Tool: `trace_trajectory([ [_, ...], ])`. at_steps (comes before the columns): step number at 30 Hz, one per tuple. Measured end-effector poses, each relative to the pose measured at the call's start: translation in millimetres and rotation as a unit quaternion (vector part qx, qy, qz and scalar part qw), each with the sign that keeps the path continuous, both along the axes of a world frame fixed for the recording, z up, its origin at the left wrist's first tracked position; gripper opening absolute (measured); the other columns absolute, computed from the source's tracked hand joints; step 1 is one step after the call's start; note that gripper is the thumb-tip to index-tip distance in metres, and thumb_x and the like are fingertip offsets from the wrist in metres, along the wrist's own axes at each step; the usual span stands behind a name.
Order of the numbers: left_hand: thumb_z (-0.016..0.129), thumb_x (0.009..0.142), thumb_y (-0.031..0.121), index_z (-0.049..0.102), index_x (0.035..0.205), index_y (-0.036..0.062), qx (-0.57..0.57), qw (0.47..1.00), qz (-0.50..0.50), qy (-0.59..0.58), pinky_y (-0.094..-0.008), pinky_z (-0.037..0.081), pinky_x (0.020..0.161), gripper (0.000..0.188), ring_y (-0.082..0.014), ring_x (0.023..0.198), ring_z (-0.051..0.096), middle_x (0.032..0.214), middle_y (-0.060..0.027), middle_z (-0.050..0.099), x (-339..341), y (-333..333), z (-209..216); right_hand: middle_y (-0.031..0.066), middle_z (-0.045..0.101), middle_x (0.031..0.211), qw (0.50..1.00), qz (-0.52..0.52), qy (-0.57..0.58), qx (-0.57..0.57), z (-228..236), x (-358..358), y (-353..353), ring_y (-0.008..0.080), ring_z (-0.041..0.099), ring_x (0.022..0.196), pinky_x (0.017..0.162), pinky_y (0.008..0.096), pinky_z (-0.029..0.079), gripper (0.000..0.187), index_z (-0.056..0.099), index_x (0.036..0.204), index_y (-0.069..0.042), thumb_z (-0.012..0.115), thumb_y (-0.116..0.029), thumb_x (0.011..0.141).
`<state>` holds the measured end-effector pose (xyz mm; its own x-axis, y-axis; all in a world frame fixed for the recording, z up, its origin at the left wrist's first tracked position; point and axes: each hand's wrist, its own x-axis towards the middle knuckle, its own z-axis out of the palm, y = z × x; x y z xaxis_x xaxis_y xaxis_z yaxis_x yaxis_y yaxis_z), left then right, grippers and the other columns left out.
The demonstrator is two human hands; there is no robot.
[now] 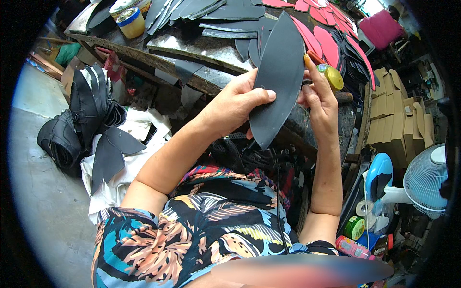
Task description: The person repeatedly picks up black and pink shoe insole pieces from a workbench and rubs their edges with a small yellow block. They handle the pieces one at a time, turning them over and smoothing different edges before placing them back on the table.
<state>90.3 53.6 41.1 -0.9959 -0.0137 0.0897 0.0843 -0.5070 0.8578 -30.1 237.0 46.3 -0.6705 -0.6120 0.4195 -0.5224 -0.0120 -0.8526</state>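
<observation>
My left hand (240, 100) grips a black leaf-shaped piece (281, 79) of thin, flat sheet material. Its thumb lies across the lower face, while the fingers go behind. The piece stands upright in front of me, pointed at both ends. Beside its right edge is my right hand (321, 98), with the index finger stretched upward and the thumb apart from it. That fingertip looks yellowish. Some other right fingers curl close to the piece's edge and are partly hidden; whether they touch it I cannot tell. Nothing shows held in this hand.
Black cut pieces (192, 12) and red ones (329, 45) cover the worktable (192, 53). A yellow-lidded jar (333, 78) stands behind my right hand; a blue-rimmed tub (130, 23) is far left. Black bundles (60, 139) lie at left, cardboard boxes (391, 108) and a fan (425, 180) right.
</observation>
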Motion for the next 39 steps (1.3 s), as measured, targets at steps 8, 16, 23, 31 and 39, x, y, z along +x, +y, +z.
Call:
trace_trajectory([
  [8, 0.061, 0.093, 0.011, 0.052, 0.125, 0.0, 0.047, 0.999, 0.013, 0.017, -0.0248, 0.058, 0.076, 0.035, -0.01, 0.086, 0.067, 0.105, -0.0076, 0.066, -6.5, -1.7, 2.6, 0.0105, 0.065, 0.105, 0.963, -0.035, 0.265, 0.012, 4.4, 5.9, 0.1, 0.018, 0.066, 0.089, 0.076, 0.0291, 0.055, 0.046, 0.065, 0.131, -0.013, 0.064, 0.002, 0.088],
  [16, 0.055, 0.096, 0.011, 0.049, 0.12, 0.0005, 0.071, 0.995, 0.062, 0.026, -0.0257, 0.054, 0.047, 0.027, -0.0137, 0.064, 0.066, 0.089, -0.0087, 0.065, -15.6, 3.7, 5.6, 0.0075, 0.065, 0.102, 0.936, -0.05, 0.346, 0.035, 5.3, 18.6, 2.5, 0.0153, 0.057, 0.064, 0.06, 0.0273, 0.051, 0.046, 0.073, 0.12, -0.017, 0.069, 0.004, 0.079],
  [23, 0.051, 0.097, 0.01, 0.048, 0.116, 0.0011, 0.089, 0.993, 0.074, 0.031, -0.0276, 0.056, 0.04, 0.021, -0.0152, 0.061, 0.068, 0.085, -0.0083, 0.065, -20.0, 0.6, 6.0, 0.0062, 0.067, 0.101, 0.925, -0.039, 0.376, 0.041, 5.1, 24.6, 4.6, 0.0139, 0.054, 0.061, 0.055, 0.0247, 0.047, 0.047, 0.076, 0.114, -0.023, 0.071, 0.003, 0.075],
  [31, 0.05, 0.097, 0.009, 0.047, 0.117, 0.0002, 0.078, 0.984, 0.151, 0.046, -0.0288, 0.057, 0.044, 0.022, -0.0154, 0.063, 0.068, 0.087, -0.0082, 0.065, -26.9, 2.4, 1.3, 0.0059, 0.068, 0.102, 0.906, -0.039, 0.415, 0.069, 9.7, 34.2, 7.4, 0.0164, 0.061, 0.07, 0.056, 0.0261, 0.05, 0.045, 0.077, 0.11, -0.029, 0.072, -0.003, 0.074],
  [39, 0.054, 0.096, 0.008, 0.053, 0.113, 0.0015, 0.105, 0.985, 0.128, 0.045, -0.0255, 0.058, 0.057, 0.019, -0.0123, 0.071, 0.068, 0.092, -0.0047, 0.066, -26.9, -4.4, 2.2, 0.0073, 0.067, 0.105, 0.906, -0.003, 0.414, 0.088, 13.7, 32.9, 9.5, 0.016, 0.059, 0.068, 0.059, 0.0277, 0.049, 0.041, 0.078, 0.106, -0.025, 0.069, -0.002, 0.073],
])
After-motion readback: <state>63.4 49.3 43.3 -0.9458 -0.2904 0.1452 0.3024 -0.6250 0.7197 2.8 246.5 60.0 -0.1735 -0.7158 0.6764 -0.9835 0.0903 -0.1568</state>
